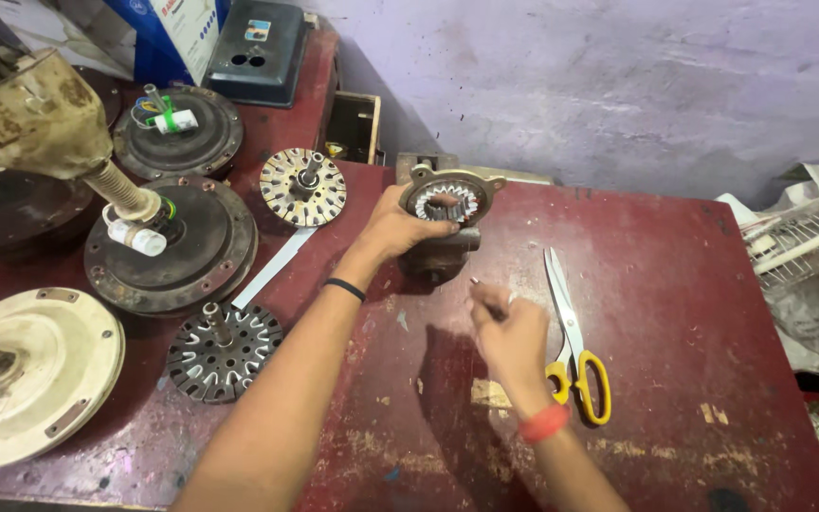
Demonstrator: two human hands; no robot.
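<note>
The left hand (pixel 398 226) grips the toothed stator (pixel 445 201) near the table's (pixel 675 284) far edge, hiding its base, while the blurred right hand (pixel 512 334) pinches something too small to make out.

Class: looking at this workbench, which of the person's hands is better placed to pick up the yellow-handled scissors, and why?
Probably the right hand: it hovers beside the scissors, while the left hand grips the small motor stator.

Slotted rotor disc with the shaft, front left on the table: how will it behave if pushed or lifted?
The slotted rotor disc looks like stacked metal, so probably stiff and heavy for its size. It lies flat on the red table with its shaft up, so a push would likely slide it, not roll it. Lifted by the shaft, it may swing. Neither the left hand nor the right hand touches it.
</note>
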